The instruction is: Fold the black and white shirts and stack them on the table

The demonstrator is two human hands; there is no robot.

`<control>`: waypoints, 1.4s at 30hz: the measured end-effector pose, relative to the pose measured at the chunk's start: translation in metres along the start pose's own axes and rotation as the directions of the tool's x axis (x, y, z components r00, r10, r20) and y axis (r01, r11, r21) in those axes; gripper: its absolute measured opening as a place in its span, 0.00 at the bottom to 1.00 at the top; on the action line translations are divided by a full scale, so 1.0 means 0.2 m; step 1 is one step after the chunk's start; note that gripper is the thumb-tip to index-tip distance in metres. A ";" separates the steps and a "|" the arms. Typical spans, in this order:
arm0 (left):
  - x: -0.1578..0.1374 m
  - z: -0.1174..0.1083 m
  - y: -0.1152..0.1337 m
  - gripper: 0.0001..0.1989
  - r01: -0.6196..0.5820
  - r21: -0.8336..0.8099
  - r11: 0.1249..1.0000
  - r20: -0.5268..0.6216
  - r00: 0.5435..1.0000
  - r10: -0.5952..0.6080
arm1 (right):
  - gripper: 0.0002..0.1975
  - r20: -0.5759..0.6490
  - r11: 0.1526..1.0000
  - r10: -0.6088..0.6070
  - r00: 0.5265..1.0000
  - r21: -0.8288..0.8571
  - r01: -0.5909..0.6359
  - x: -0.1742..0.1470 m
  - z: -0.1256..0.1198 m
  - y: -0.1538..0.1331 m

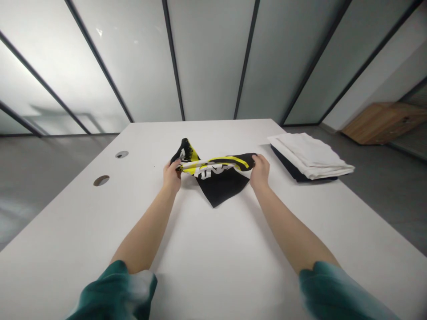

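Observation:
A black cloth (222,186) with yellow and white print is stretched between my two hands over the white table (213,253). Its upper part is bunched into a narrow band, one corner points up at the left, and a black corner hangs toward me. My left hand (172,176) is closed on the left end of the band. On the right end, my right hand (260,171) pinches the fabric between thumb and fingers. Whether the cloth is a scarf or another piece cannot be made out.
Folded white fabric (310,153) lies on a dark folded cloth (287,164) at the table's right edge. Two round holes, one nearer (101,180) and one farther (122,154), are at the left. Frosted glass panels (210,58) stand behind; a wooden cabinet (383,122) is at the far right.

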State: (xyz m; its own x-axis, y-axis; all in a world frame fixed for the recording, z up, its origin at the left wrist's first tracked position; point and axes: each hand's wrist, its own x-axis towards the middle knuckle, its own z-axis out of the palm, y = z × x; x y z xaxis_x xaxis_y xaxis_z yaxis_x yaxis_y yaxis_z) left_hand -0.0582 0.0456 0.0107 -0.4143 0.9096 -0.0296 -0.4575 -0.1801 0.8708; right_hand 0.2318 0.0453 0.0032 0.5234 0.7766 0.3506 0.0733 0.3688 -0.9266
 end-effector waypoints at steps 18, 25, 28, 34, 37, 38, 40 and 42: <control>-0.13 -0.08 -0.07 0.22 -0.688 0.654 0.315 0.616 0.726 0.306 | 0.13 0.763 0.607 0.015 0.646 -0.521 0.600 -0.27 0.08 0.06; -0.27 0.00 -0.06 0.38 -0.815 0.505 0.285 0.847 0.531 0.017 | 0.09 0.879 0.691 0.102 0.465 -0.399 0.603 -0.34 0.07 -0.06; -0.27 0.01 -0.07 0.30 -0.780 0.526 0.339 0.836 0.548 -0.036 | 0.07 0.934 0.725 0.016 0.358 -0.258 0.639 -0.40 0.08 -0.06; -0.22 0.04 -0.11 0.08 -0.568 0.633 0.525 0.677 0.736 -0.019 | 0.12 0.791 0.749 -0.156 0.591 -0.296 0.593 -0.36 0.06 -0.02; -0.22 0.04 -0.08 0.06 -0.304 0.543 0.783 0.557 0.828 -0.064 | 0.16 0.766 0.752 -0.180 0.617 -0.298 0.588 -0.33 0.06 0.00; -0.23 0.04 -0.07 0.06 -0.191 0.475 0.859 0.528 0.842 -0.106 | 0.20 0.796 0.750 -0.173 0.580 -0.275 0.602 -0.33 0.06 0.01; -0.24 0.05 -0.02 0.07 0.040 0.315 0.948 0.497 0.844 -0.200 | 0.22 0.862 0.749 -0.142 0.487 -0.228 0.623 -0.34 0.08 0.01; -0.24 0.06 0.03 0.08 0.212 0.180 0.960 0.465 0.842 -0.273 | 0.21 0.900 0.750 -0.113 0.421 -0.201 0.630 -0.35 0.09 0.00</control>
State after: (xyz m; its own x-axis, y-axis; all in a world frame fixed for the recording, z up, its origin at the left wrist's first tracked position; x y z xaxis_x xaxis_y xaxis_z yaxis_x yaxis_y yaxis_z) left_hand -0.0321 0.0042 0.0234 0.1418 0.9893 -0.0347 -0.3858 0.0876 0.9184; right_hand 0.1800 0.0000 -0.0194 -0.5517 0.7451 0.3747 0.5555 0.6634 -0.5014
